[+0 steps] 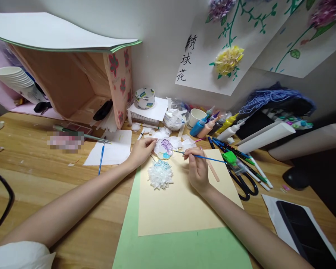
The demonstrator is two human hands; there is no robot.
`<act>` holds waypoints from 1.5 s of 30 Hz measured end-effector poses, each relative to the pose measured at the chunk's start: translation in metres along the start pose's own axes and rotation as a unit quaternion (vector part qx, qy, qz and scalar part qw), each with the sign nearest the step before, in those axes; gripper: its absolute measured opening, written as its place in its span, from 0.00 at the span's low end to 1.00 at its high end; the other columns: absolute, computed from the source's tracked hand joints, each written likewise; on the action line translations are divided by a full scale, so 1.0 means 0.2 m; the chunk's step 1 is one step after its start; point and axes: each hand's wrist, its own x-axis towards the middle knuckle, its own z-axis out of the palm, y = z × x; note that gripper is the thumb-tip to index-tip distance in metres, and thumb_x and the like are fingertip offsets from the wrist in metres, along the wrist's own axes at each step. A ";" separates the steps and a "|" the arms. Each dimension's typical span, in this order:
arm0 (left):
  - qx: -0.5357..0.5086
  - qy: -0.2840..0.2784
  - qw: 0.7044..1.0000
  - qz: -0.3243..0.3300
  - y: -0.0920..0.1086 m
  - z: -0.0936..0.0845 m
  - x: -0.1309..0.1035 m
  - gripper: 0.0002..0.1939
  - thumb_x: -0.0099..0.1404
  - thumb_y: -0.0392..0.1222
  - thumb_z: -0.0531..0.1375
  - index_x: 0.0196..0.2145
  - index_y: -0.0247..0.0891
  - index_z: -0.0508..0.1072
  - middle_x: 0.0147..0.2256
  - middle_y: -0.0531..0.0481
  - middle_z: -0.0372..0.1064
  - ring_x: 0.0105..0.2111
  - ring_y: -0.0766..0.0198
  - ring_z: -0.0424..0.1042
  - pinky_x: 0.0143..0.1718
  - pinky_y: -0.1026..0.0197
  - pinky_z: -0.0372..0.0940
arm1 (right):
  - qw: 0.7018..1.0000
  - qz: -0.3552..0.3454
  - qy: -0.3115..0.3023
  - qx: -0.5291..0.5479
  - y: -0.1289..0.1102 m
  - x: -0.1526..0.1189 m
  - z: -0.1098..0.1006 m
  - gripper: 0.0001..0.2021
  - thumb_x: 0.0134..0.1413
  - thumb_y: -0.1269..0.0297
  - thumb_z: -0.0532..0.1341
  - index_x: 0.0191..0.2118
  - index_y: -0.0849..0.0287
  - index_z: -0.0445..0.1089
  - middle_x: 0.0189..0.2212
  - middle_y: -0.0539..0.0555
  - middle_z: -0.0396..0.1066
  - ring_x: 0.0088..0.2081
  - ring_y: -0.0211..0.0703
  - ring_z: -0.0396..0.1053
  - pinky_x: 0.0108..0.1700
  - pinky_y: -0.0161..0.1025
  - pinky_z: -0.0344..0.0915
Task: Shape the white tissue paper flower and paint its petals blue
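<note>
My right hand (198, 170) is closed around a thin blue paintbrush (213, 160), its tip over a small flower-shaped paint palette (164, 148) stained purple and light blue. With fingertips pinched, my left hand (140, 153) grips the palette's left edge. Just below lies a fluffy white paper flower (160, 176), tinted light blue along its top. The flower rests on a cream sheet (184, 209), which overlaps a green sheet (179, 250). To the right of the brush, a flat wooden stick (212, 170) lies on the cream sheet.
Paint bottles (208, 129), a paper cup (197, 116) and a bowl of paper scraps (176, 116) stand behind. Black-handled scissors (245, 186) and several pens lie right, near a phone (305, 231). A cardboard box (119, 86) stands at back left; another brush (101, 158) lies left.
</note>
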 end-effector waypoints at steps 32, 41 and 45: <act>0.013 0.011 1.000 0.006 0.02 0.00 -0.01 0.17 0.64 0.44 0.56 0.44 0.35 0.78 0.39 0.45 0.78 0.36 0.59 0.75 0.44 0.58 0.67 | 0.996 0.082 -0.022 0.021 0.00 0.00 0.00 0.12 0.65 0.65 0.48 0.34 0.57 0.65 0.30 0.51 0.64 0.32 0.39 0.63 0.36 0.39 0.59; 0.034 0.014 0.999 0.011 0.02 0.00 0.00 0.16 0.64 0.45 0.56 0.44 0.37 0.78 0.40 0.46 0.78 0.37 0.58 0.75 0.43 0.58 0.67 | 0.997 0.074 0.002 0.025 0.01 0.00 -0.01 0.11 0.65 0.65 0.48 0.35 0.56 0.66 0.30 0.50 0.62 0.32 0.38 0.62 0.35 0.38 0.58; 0.035 0.014 0.999 0.015 0.01 0.00 0.00 0.16 0.64 0.44 0.56 0.44 0.37 0.78 0.39 0.46 0.78 0.36 0.59 0.75 0.42 0.59 0.67 | 0.995 0.055 0.045 0.064 0.00 0.00 0.00 0.10 0.65 0.65 0.49 0.35 0.56 0.65 0.30 0.49 0.62 0.32 0.37 0.62 0.36 0.38 0.59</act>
